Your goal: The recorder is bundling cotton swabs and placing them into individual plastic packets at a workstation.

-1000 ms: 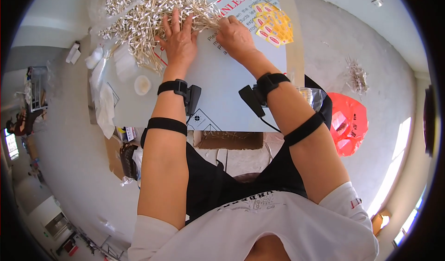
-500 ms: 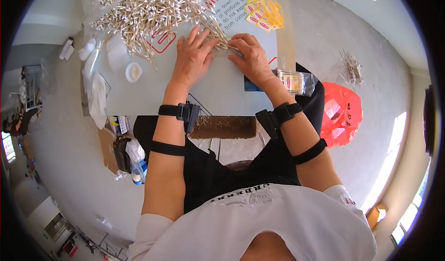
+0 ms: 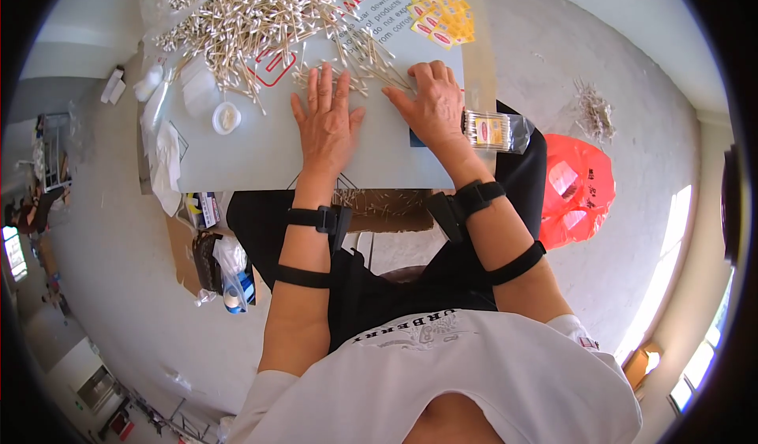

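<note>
A large heap of cotton swabs (image 3: 245,26) covers the far left of the grey table (image 3: 245,164), and loose swabs trail from it toward my hands. My left hand (image 3: 325,120) lies flat with its fingers spread, the tips touching a few of those swabs. To its right, my right hand (image 3: 433,101) has bent fingers resting on the table and its thumb held apart beside several loose swabs. I see nothing gripped in either hand. By my right wrist, at the table's right edge, is a clear pack of swabs (image 3: 491,131) with a yellow label.
Yellow-and-white cards (image 3: 442,18) are spread at the far right. A small round white tub (image 3: 227,118) stands left of my left hand. Below the table's near edge is a cardboard box (image 3: 391,211) with swabs inside. A red plastic bag (image 3: 580,191) lies right of my leg.
My left hand has drawn nearer to me and flattened, with its fingers spreading. My hands have moved apart, and the swabs between them now lie scattered on the table.
</note>
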Demonstrator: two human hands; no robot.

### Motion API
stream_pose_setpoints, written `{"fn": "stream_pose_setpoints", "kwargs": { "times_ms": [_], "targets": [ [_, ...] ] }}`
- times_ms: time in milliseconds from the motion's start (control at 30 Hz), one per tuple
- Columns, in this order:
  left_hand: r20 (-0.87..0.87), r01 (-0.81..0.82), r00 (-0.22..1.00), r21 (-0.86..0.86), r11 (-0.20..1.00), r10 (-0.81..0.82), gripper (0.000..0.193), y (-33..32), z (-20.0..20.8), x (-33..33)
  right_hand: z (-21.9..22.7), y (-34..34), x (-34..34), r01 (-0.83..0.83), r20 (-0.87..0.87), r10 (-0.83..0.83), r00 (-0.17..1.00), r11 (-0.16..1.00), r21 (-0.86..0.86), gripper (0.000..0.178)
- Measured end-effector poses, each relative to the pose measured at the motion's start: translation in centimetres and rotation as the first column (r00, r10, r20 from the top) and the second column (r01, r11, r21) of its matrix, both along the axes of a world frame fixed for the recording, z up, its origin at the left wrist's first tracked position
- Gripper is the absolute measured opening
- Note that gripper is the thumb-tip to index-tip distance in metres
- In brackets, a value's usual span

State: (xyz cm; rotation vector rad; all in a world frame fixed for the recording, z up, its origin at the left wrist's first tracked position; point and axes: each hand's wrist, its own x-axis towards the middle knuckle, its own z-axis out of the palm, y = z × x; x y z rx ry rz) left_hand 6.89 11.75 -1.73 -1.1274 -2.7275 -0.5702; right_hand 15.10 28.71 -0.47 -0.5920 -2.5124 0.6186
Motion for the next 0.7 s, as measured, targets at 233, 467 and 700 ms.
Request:
{"fn": "stream_pose_setpoints", "kwargs": {
  "times_ms": [233, 467, 700],
  "targets": [
    [-0.004, -0.085, 0.996, -0.146, 0.986, 0.085, 0.063, 1.1, 0.4, -1.6, -1.1, 0.2, 0.2, -0.004, -0.020, 0.004, 1.000, 1.000, -0.015, 0.021],
    [-0.129, 0.139, 0.984, 0.131, 0.982, -0.122, 0.042, 2.2, 1.3, 0.4, -1.0, -0.4, 2.4, -0.046, -0.130, 0.026, 0.991, 0.987, -0.153, 0.011],
    [-0.057, 0.082, 0.996, 0.207, 0.975, -0.072, 0.032, 2.6, 0.8, 3.1, -0.3, -0.6, 1.7, -0.136, -0.166, 0.123, 0.979, 0.988, -0.072, 0.012]
  ]
}}
